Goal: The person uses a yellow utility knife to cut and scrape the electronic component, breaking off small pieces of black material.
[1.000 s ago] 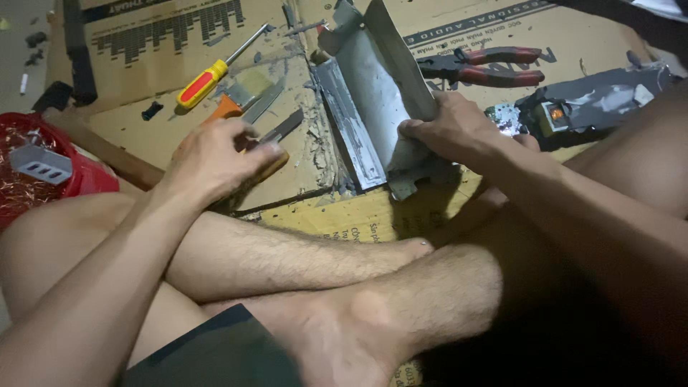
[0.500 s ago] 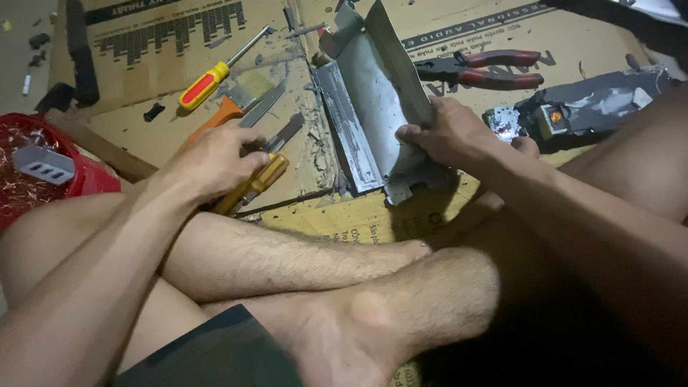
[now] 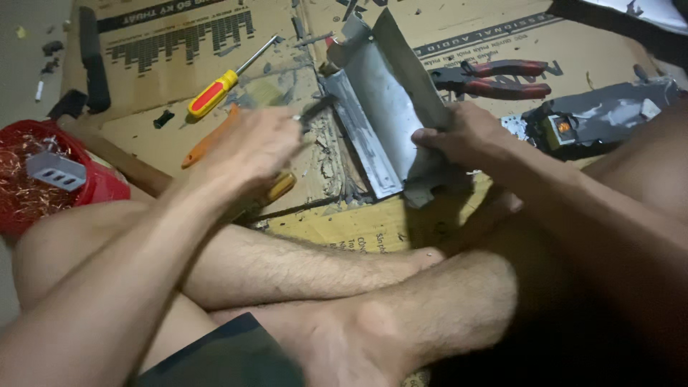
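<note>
The bent sheet of grey metal (image 3: 387, 107) stands tilted on the flattened cardboard (image 3: 459, 29) that covers the floor, its folded lower edge near the person's crossed legs. The right hand (image 3: 466, 136) is closed on the sheet's lower right edge, thumb on the inner face. The left hand (image 3: 251, 147) is closed around a tool with a yellow handle (image 3: 281, 188); the handle end shows below the palm, and a dark metal tip (image 3: 315, 111) points toward the sheet's left edge. The hand is blurred, so the tool is probably a screwdriver, but this cannot be confirmed.

Just left of the left hand, an orange-handled tool (image 3: 204, 143) lies on the cardboard. Above it lies a screwdriver with a yellow and red handle (image 3: 215, 92). Red-handled pliers (image 3: 494, 79) lie to the right of the sheet, well apart from the right hand. A grey device casing (image 3: 602, 115) lies beside the right forearm. At the far left, a red basket (image 3: 100, 186) holds copper wire and a small grey block (image 3: 56, 170). A wooden stick (image 3: 122, 161) runs beside the basket
</note>
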